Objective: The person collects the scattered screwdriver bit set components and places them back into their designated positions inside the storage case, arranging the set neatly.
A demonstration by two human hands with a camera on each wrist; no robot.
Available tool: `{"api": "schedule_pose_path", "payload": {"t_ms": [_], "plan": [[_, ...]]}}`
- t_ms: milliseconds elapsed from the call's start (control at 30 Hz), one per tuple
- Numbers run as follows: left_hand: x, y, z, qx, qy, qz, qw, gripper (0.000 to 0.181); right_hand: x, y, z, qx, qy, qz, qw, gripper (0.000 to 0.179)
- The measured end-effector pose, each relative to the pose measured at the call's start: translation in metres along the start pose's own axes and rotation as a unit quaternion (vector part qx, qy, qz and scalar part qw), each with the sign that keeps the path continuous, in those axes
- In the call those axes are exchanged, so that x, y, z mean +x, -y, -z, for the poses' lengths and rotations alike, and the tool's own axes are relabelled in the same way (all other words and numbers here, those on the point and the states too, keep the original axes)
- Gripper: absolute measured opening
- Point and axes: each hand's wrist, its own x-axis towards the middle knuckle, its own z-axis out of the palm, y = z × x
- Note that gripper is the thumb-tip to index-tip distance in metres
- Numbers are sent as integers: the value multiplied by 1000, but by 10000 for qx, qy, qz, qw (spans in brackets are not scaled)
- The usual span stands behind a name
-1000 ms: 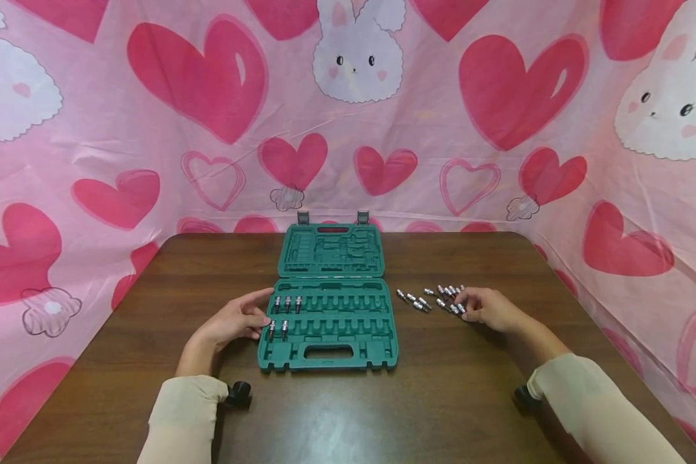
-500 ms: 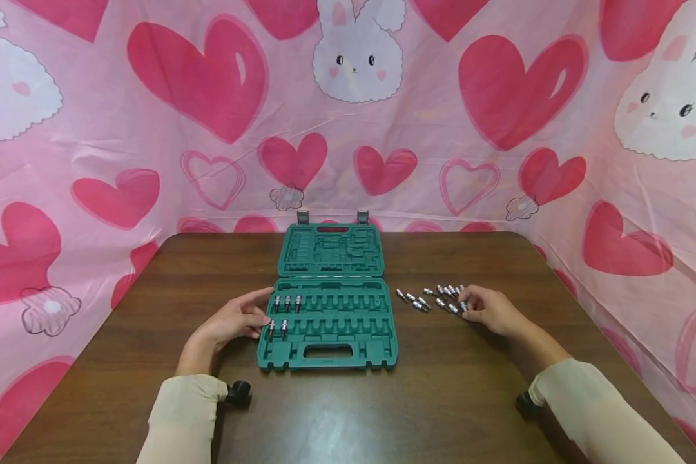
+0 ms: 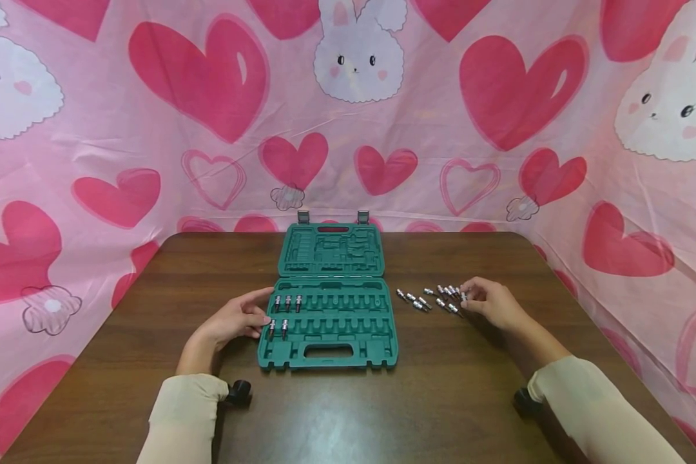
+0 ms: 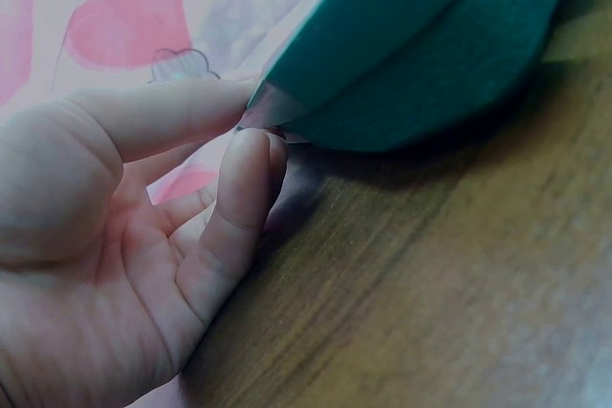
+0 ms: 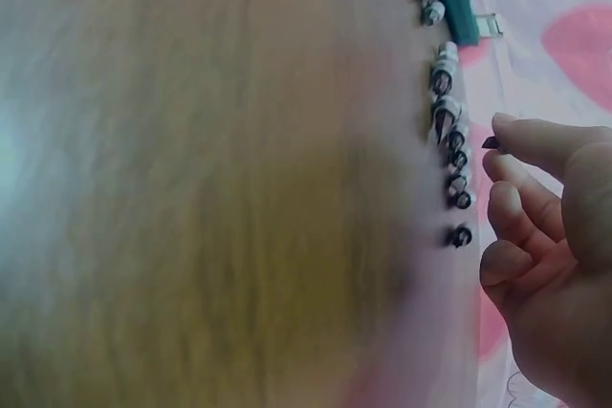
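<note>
Now, the green case (image 3: pixel 339 338) lies open, five socket bits (image 3: pixel 287 303) seated at its left end, three in the upper row, two below; the left hand (image 3: pixel 232 320) pinches its left edge. Wooden table (image 3: pixel 348 415) stretches before it. Loose bits (image 3: pixel 441 302) lie rightward; just beside them, the right hand (image 3: pixel 493 303) clamps a dark-tipped bit (image 5: pixel 491 142) between thumb and finger.

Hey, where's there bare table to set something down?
A broad bare patch of table lies in front of the case, between the sleeves. More flanks the lid: left of it, beyond the left hand, and right of it, behind the loose bits. Crowded: right of the case, where bits lie beside the right hand.
</note>
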Motion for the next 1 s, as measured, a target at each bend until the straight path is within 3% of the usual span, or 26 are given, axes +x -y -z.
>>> {"api": "schedule_pose_path", "payload": {"t_ms": [433,633,1000], "plan": [[-1,-2,0,-131,58,-111,9998,67,14,24,-12,421,-257,22,9988,22],[-2,-4,-1,-112,46,-92,9999,68,14,40,-17,884,-277,89,9957,22],[-3,-4,-1,-118,-8,-67,9999,68,24,45,-39,1177,-509,441,9908,23]]}}
